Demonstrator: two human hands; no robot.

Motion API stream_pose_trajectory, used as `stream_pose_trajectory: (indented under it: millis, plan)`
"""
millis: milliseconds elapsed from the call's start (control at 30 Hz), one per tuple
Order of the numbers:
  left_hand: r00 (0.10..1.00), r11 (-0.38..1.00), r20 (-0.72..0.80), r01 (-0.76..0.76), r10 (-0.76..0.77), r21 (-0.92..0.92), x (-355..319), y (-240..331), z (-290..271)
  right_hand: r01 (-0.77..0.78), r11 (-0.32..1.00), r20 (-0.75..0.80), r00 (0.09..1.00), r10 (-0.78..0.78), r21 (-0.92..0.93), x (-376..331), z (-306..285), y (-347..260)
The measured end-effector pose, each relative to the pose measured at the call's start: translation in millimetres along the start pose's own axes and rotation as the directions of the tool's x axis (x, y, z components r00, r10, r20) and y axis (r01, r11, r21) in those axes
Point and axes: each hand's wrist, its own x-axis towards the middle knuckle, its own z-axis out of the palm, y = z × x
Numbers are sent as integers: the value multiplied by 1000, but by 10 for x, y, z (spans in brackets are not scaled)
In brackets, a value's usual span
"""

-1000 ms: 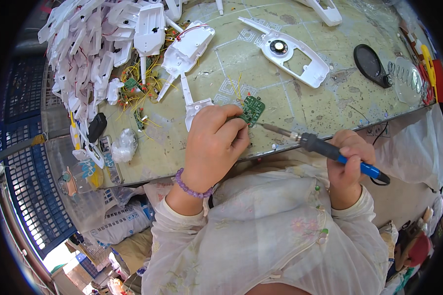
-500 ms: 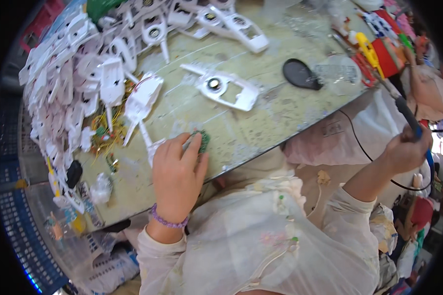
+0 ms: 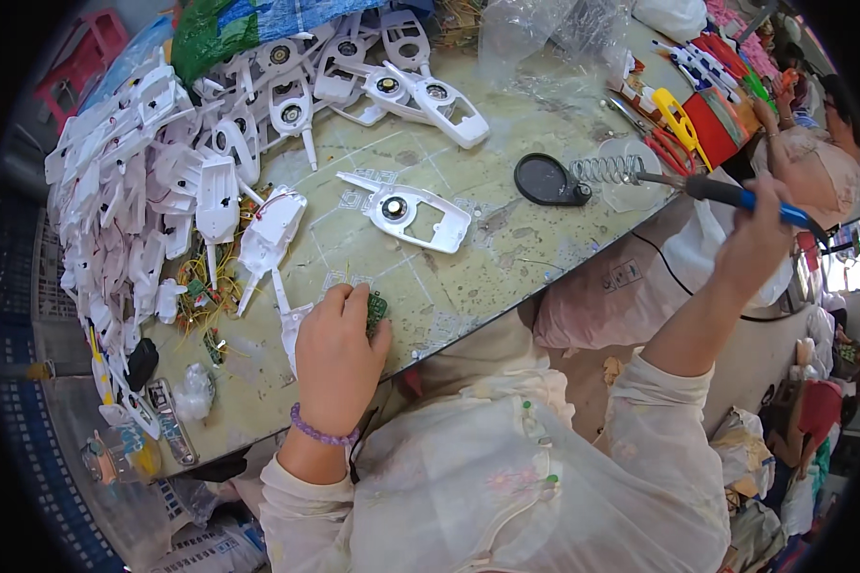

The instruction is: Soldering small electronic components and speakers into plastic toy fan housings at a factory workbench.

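Observation:
My left hand [image 3: 337, 336], with a purple bead bracelet, rests near the table's front edge, its fingers closed on a small green circuit board [image 3: 377, 312]. Out to the right, my right hand [image 3: 757, 244] grips a soldering iron [image 3: 721, 191] with a black and blue handle. The iron's metal end points left, at the right end of a wire coil holder [image 3: 605, 170]; whether its tip is inside the coil I cannot tell. This holder joins a black oval base [image 3: 548, 180]. Ahead of my left hand lies a white plastic housing [image 3: 419, 218] with a round speaker-like part.
White housings [image 3: 129, 181] are heaped at the left and back. Yellow wires with small boards [image 3: 205, 291] lie beside them. Red-handled pliers [image 3: 669, 151] and a yellow-handled tool [image 3: 677, 119] lie at the right. A clear plastic bag [image 3: 554, 43] sits at the back; another person's arm [image 3: 772, 129] shows far right.
My right hand has brought the soldering iron leftward to the coil holder. My left hand keeps the circuit board at nearly the same spot. The whole view has shifted slightly.

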Motion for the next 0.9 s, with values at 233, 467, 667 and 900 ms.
stream_pose_trajectory:
  millis: [233, 467, 667, 900]
  plan:
    - [978, 936, -183, 34, -104, -351, -173, -169, -255, -254, 967, 309, 918, 249, -25, -473, 501, 381]
    - [963, 522, -242, -150, -114, -840, -443, -436, -147, -254, 944, 733, 680, 18, 212, -2015, 370, -82]
    - [960, 455, -267, -202, -82, -867, -527, -511, -143, -962, 256, 986, -56, 154, -95, -2249, 802, -770]
    - [976, 702, -216, -172, 27, -691, -617, -624, -166, -893, 442, 995, 100, 26, 79, -2073, 958, -957]
